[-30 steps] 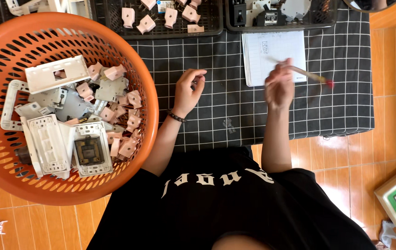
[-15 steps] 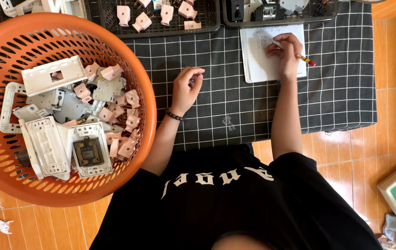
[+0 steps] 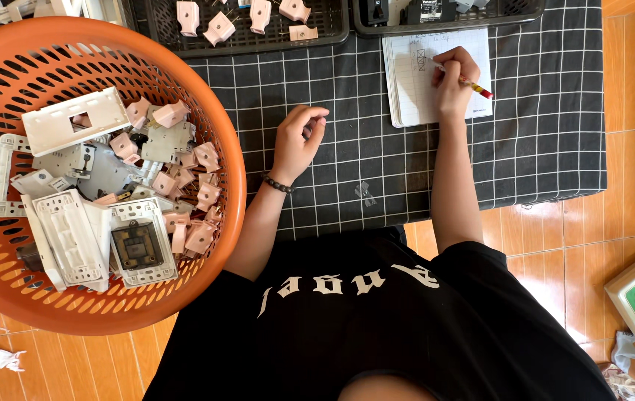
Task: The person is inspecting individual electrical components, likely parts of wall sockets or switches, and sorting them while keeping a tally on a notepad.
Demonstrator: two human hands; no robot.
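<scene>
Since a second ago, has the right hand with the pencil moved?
Yes. The right hand went from right of the white notepad to over its page, pencil tip on the paper. The left hand rests on the checked cloth.

The right hand (image 3: pixel 453 83) grips a red and yellow pencil (image 3: pixel 468 80), its tip on the lined notepad (image 3: pixel 414 82) that lies on the dark checked cloth (image 3: pixel 540 119). Left of the notepad, the left hand (image 3: pixel 297 142) rests on the cloth with fingers curled, a beaded bracelet (image 3: pixel 278 184) at its wrist. Further left of the notepad stands an orange basket (image 3: pixel 217 134) of white switch plates (image 3: pixel 76 119) and pink plugs (image 3: pixel 202 197).
</scene>
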